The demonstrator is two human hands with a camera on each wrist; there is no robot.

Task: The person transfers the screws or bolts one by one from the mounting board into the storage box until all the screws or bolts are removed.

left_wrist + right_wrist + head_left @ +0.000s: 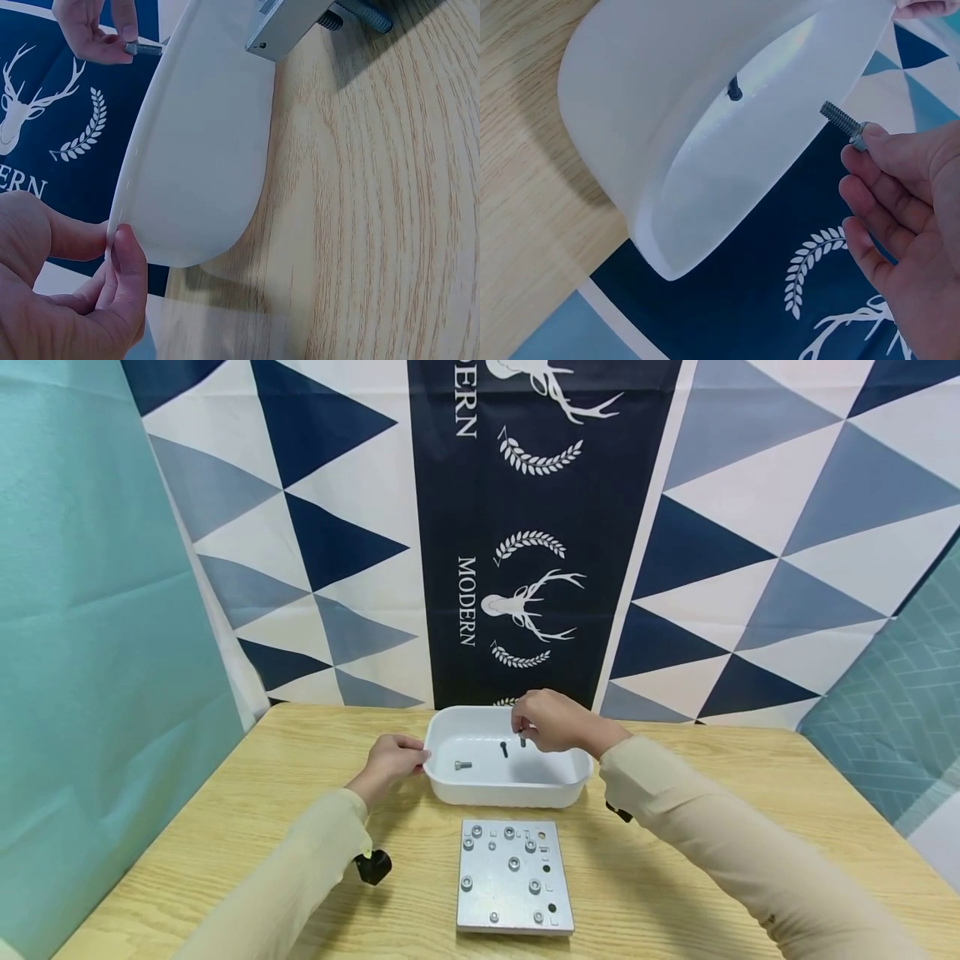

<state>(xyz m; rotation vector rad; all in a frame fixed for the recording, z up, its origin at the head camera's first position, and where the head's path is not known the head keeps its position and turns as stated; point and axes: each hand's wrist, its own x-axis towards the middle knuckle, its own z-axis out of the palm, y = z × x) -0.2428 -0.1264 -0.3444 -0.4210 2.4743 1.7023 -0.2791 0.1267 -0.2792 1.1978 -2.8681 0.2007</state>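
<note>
The right hand (553,721) has its grip clamped on a bolt (840,120), head partly covered; the left hand (392,760) pinches the left rim of the white tray (510,795)

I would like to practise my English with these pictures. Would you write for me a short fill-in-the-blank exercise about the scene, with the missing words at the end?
1. The right hand pinches a screw by its ____, with the threaded part sticking out.
2. The left hand grips the rim of a tray whose colour is ____.
3. In the head view, ____ loose screws lie on the tray's floor.
4. The full word printed on the dark wall cloth is ____.

Missing words: head; white; two; MODERN.
</note>
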